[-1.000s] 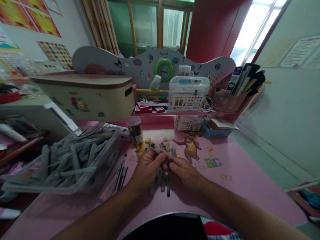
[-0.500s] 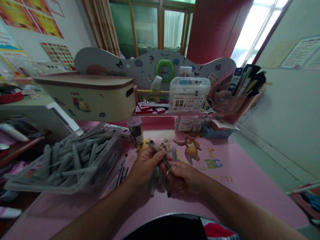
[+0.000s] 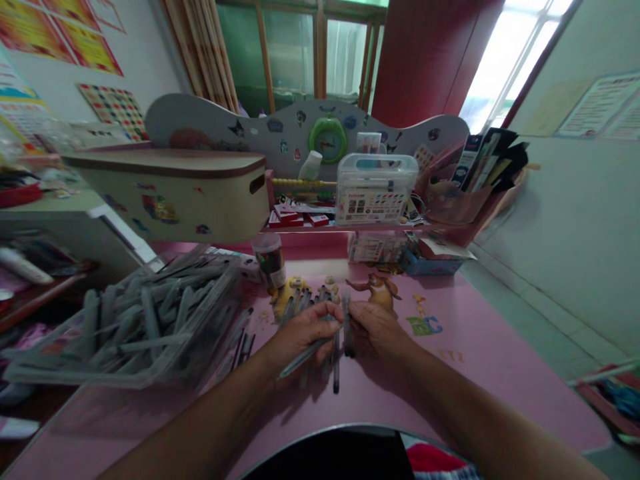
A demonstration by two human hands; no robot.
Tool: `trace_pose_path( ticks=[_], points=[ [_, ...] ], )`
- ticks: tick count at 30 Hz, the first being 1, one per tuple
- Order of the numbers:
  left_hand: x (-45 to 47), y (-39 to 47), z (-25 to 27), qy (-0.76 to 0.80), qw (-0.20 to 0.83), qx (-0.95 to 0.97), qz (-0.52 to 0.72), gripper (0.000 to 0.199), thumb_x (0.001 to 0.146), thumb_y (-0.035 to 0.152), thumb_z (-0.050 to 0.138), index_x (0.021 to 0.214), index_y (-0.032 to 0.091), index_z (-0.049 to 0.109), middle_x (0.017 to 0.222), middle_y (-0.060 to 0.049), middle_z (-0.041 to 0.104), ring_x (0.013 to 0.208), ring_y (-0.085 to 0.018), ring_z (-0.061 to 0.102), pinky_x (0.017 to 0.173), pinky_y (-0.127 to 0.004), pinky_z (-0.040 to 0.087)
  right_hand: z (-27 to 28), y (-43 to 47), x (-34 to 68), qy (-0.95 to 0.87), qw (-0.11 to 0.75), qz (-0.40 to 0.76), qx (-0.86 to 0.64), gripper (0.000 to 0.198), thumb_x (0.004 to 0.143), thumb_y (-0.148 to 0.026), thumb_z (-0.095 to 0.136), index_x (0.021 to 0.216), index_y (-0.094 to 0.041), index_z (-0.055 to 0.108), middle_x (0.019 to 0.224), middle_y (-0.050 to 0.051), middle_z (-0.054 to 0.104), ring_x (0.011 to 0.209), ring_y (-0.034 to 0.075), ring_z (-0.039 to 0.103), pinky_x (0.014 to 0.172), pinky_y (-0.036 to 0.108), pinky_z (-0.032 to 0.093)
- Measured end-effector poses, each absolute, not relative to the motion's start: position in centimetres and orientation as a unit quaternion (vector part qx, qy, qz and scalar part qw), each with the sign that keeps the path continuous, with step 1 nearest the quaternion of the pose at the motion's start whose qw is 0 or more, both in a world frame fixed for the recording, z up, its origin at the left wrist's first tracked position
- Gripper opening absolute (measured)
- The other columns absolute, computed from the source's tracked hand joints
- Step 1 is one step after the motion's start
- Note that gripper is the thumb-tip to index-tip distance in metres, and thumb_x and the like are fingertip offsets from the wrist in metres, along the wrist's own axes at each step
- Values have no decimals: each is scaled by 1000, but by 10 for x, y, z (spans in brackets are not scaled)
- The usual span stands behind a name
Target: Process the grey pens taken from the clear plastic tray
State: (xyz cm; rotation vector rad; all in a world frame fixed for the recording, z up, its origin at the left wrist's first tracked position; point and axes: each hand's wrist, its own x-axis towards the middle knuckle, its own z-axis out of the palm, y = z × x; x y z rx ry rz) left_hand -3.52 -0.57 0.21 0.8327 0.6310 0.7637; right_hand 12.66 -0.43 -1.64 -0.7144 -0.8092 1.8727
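Note:
A grey, see-through pen [image 3: 303, 358] slants down to the left out of my left hand [image 3: 307, 330], whose fingers are closed on it. Beneath and beyond that hand, several similar pens [image 3: 301, 301] lie side by side on the pink desk, partly covered by it. My right hand [image 3: 377, 330] is closed against a small group of clear pens [image 3: 347, 320] just right of the left fingertips; its inner fingers are hidden. Between the hands, one pen with a black end [image 3: 336, 380] sticks out towards me.
A clear plastic bin [image 3: 145, 380] heaped with grey pens stands at left, with loose dark pens [image 3: 243, 348] beside it. Behind are a lidded tub [image 3: 271, 260], a cream storage box [image 3: 175, 200], a clear carry case [image 3: 377, 193] and a blue box [image 3: 433, 265].
My hands have moved apart from the pen they both held. The left keeps a pen, now tilted down-left; the right has shifted to the clear pens. The row of pens behind is now uncovered.

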Motion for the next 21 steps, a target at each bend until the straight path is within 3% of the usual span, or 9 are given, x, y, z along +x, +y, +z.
trace_pose_path(
  ticks=[3, 7, 12, 16, 21],
  points=[
    [-35, -7, 2, 288, 808, 375, 350, 28, 77, 35, 78, 89, 18, 60, 40, 8, 46, 32, -5, 31, 37, -14, 25, -13, -6, 127, -333, 440, 779, -299, 41, 79, -50, 76, 66, -17, 56, 49, -6, 47, 40, 8, 41, 40, 20, 34],
    [-34, -7, 3, 282, 813, 347, 372, 27, 78, 38, 77, 89, 16, 65, 45, 4, 53, 34, -5, 34, 36, -14, 24, -9, -2, 133, -313, 422, 782, -334, 46, 78, -52, 76, 60, -19, 50, 41, -9, 38, 33, 5, 29, 33, 18, 24],
    [-30, -12, 9, 310, 770, 312, 462, 27, 72, 21, 76, 98, 14, 71, 78, -6, 71, 58, -10, 60, 55, -19, 49, -8, 12, 141, -243, 417, 776, -406, 48, 84, -50, 69, 56, -20, 43, 38, -12, 30, 32, 2, 14, 30, 15, 12],
    [-24, -21, 12, 382, 709, 335, 489, 33, 77, 22, 75, 110, 22, 71, 93, -4, 73, 64, -11, 63, 53, -18, 48, -10, 15, 142, -241, 417, 773, -413, 48, 84, -49, 69, 58, -20, 43, 39, -13, 30, 32, 1, 14, 31, 14, 13],
    [-22, -18, 6, 430, 654, 356, 510, 30, 80, 40, 77, 100, 18, 73, 91, -9, 75, 69, -18, 69, 48, -22, 51, -14, 6, 133, -295, 470, 730, -398, 47, 75, -54, 77, 64, -20, 46, 44, -11, 36, 34, 3, 25, 32, 15, 20]
  ],
)
